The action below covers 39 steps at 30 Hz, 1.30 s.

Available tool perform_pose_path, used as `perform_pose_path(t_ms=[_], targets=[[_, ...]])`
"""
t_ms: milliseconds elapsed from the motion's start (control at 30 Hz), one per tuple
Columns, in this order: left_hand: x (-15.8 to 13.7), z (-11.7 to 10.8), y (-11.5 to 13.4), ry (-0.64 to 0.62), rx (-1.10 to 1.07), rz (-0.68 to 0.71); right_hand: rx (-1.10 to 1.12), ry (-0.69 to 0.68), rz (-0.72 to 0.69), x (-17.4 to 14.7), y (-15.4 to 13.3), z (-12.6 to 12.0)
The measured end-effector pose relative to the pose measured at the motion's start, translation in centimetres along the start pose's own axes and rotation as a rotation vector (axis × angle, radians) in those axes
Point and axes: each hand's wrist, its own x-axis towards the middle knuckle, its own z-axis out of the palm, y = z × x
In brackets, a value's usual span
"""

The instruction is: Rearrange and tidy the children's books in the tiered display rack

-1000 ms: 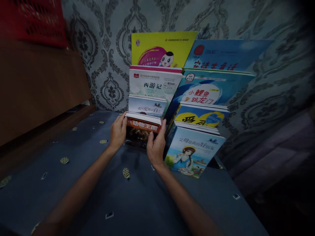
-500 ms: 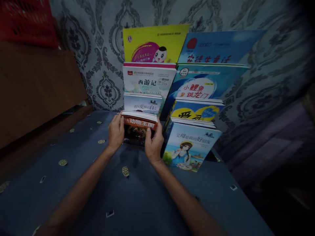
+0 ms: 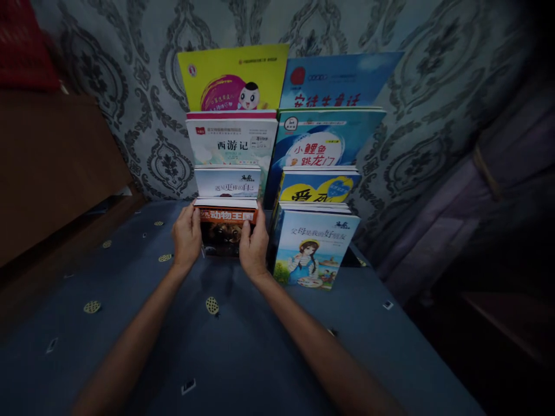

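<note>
Between my two hands stands a small book (image 3: 222,234) with an orange band and a dark animal picture on its cover. My left hand (image 3: 187,234) grips its left edge, and my right hand (image 3: 254,242) holds the right edge with the thumb on the cover. Right behind it is a pale blue book (image 3: 228,184), then a white-green book (image 3: 232,141) and a tall yellow-green book (image 3: 234,78). To the right, a light blue book with a girl on it (image 3: 310,248) fronts a second row, close to my right hand.
In the right row stand a blue-and-yellow book (image 3: 318,186), a teal book (image 3: 329,136) and a tall blue book (image 3: 338,78), against patterned wallpaper (image 3: 147,110). Wooden furniture (image 3: 56,167) with a red basket (image 3: 23,52) is at left; draped cloth (image 3: 472,190) hangs right of the blue-covered surface (image 3: 151,370).
My view has turned a little to the right, so the books and hands appear further left. Both hands keep their hold on the small book, which stays in front of the left row.
</note>
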Motion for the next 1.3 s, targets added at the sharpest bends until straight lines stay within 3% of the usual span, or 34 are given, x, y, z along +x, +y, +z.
perform_pose_path(t_ms=[200,500,967,1300], targets=[[0.0,0.0,-0.1,-0.006,-0.002,-0.01,0.069,0.053,0.057,0.7,0.0,0.2],[0.2,0.1,-0.3,-0.007,-0.002,-0.018,0.038,0.12,0.007,1.5,0.3,0.0],[0.4,0.1,-0.6,-0.002,-0.113,-0.06,0.05,0.099,0.012,1.9,0.5,-0.5],[1.0,-0.4,-1.9,-0.093,-0.303,-0.155,0.059,0.055,0.016,2.0,0.7,-1.0]])
